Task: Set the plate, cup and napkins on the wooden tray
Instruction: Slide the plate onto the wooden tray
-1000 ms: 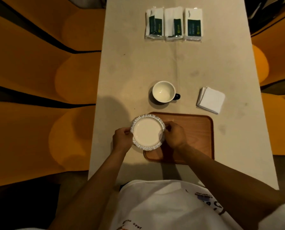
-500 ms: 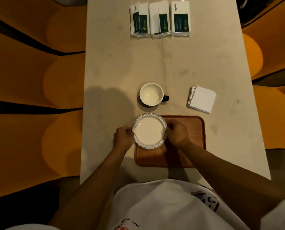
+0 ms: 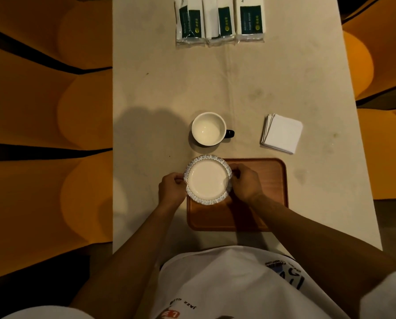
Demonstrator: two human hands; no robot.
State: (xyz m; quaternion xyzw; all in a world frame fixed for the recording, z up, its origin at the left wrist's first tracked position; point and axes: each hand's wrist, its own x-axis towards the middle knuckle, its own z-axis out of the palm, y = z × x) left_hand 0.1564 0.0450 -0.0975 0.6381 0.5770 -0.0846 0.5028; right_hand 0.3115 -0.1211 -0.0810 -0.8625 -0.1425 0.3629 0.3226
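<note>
A small white plate [image 3: 207, 180] with a blue patterned rim is over the far left corner of the wooden tray [image 3: 263, 180]. My left hand [image 3: 172, 188] grips its left rim and my right hand [image 3: 246, 181] grips its right rim. Whether the plate rests on the tray or hangs just above it I cannot tell. A cup [image 3: 208, 128], white inside with a dark handle pointing right, stands on the table just beyond the plate. A stack of white napkins [image 3: 282, 133] lies beyond the tray's right corner.
Three wrapped packets [image 3: 220, 21] with dark green labels lie in a row at the far end of the beige table [image 3: 151, 88]. Orange seats flank the table on both sides. The table's near edge is close to my body.
Both hands have carried the plate to the right, from hanging past the tray's left edge to over its far left corner. Cup and napkins have not moved.
</note>
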